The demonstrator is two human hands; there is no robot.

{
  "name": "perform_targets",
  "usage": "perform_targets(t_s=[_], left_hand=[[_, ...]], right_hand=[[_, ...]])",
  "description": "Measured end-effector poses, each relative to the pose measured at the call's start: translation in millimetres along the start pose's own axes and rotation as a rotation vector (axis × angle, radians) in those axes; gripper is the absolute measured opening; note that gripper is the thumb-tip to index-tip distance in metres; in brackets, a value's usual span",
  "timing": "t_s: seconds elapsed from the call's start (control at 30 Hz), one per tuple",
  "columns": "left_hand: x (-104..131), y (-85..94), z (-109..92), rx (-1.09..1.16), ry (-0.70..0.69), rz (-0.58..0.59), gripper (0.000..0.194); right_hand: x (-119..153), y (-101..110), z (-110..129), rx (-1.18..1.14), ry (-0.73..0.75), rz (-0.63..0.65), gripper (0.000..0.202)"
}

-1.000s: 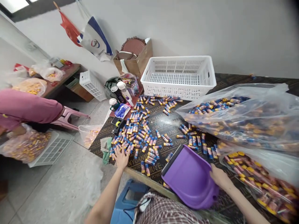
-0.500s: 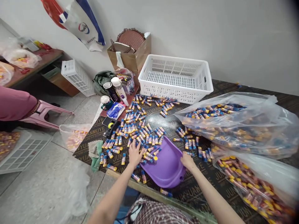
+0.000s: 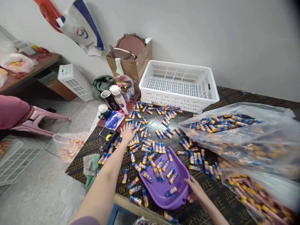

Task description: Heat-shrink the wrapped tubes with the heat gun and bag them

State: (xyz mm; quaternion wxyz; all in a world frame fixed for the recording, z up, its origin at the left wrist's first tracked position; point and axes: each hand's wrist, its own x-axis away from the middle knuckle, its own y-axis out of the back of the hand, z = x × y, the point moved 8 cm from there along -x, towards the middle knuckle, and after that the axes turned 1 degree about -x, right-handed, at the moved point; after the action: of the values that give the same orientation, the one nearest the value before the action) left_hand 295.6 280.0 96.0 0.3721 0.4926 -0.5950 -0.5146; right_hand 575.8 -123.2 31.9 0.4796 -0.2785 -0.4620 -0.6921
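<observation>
My left hand [image 3: 127, 134] reaches out over the scattered small blue-and-yellow tubes [image 3: 147, 141], fingers spread and resting among them. A purple dustpan [image 3: 153, 190] lies on the dark printed board, its wide mouth facing the pile. Several of the tubes [image 3: 159, 173] sit loose inside it. My right hand [image 3: 196, 190] grips the dustpan's right rim near the handle end, thumb on top and fingers below. More tubes [image 3: 135, 189] lie on the board left of the dustpan, and others [image 3: 196, 157] to its right.
A white plastic crate [image 3: 178, 100] stands at the back by the wall. Clear bags of tubes [image 3: 234, 125] lie on the right. Bottles [image 3: 119, 97], a tape dispenser [image 3: 109, 140] and a green cloth [image 3: 92, 168] are on the left. Someone sits on a pink stool [image 3: 35, 120].
My left hand has moved forward and left, farther into the pile. More tubes now lie inside the dustpan. My right hand still holds its rim. The view has shifted slightly.
</observation>
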Motion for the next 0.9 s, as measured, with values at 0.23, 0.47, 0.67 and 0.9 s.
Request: perform_targets(t_s=[0.23,0.47,0.67,0.9], left_hand=[[53,-31.6,-67,0.118,-0.262,0.158,0.051],[119,-45.6,-142,0.282,-0.522,0.358,0.049],[200,-42.1,-192,0.375,-0.755,0.636,0.048],[-5,7.2,-136,0.289,-0.349,0.084,0.041]], right_hand=[[-6,-12,-6,-0.222,-0.001,-0.025,0.069],[-4,-17,-1,-0.323,0.004,-0.078,0.066],[9,-12,-8,-0.220,0.021,-0.044,0.064],[26,56,145,0.281,0.741,-0.489,0.054]])
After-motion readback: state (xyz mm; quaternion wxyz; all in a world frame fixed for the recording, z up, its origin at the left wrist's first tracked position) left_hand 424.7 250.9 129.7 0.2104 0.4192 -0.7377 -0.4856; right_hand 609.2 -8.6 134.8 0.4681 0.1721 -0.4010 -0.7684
